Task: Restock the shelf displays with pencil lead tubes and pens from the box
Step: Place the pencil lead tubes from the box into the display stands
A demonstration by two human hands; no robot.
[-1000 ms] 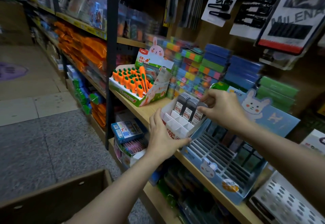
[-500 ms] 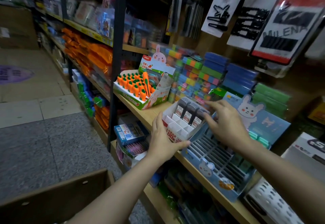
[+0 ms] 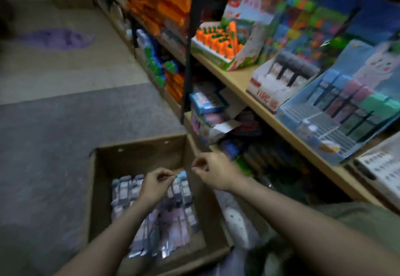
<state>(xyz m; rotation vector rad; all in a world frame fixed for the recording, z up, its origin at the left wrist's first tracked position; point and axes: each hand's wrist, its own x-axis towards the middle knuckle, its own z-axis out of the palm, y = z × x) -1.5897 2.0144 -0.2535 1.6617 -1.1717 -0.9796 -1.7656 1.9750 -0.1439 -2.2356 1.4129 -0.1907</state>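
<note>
progress: partly done, my read. white lead display (image 3: 279, 83) up on the shelf (image 3: 233, 76), well above and right of my hands, has one back row of dark lead tubes (image 3: 292, 63); its front cells look unfilled. blue rabbit display (image 3: 337, 122) beside it holds a back row of pens or tubes, too blurred to tell which, and its front slots are bare. so most of both trays is still to fill.

stock: cardboard box (image 3: 138, 152) on the floor directly under both hands, with a layer of wrapped packs (image 3: 129, 191) in it, plenty left.

pose: both arms stretched down and forward over the box. left hand (image 3: 155, 183) sits just above the packs, fingers curled in, thumb against fingertips. right hand (image 3: 213, 170) is over the box's far right corner, a bit higher, curled the same way.

grip: both look like pinches, but motion blur hides whether anything, e.g. wrapper film, is between the fingers. can't tell what's held, if anything.

next, i'd guess: lift a pack, open it, load front cells.
</note>
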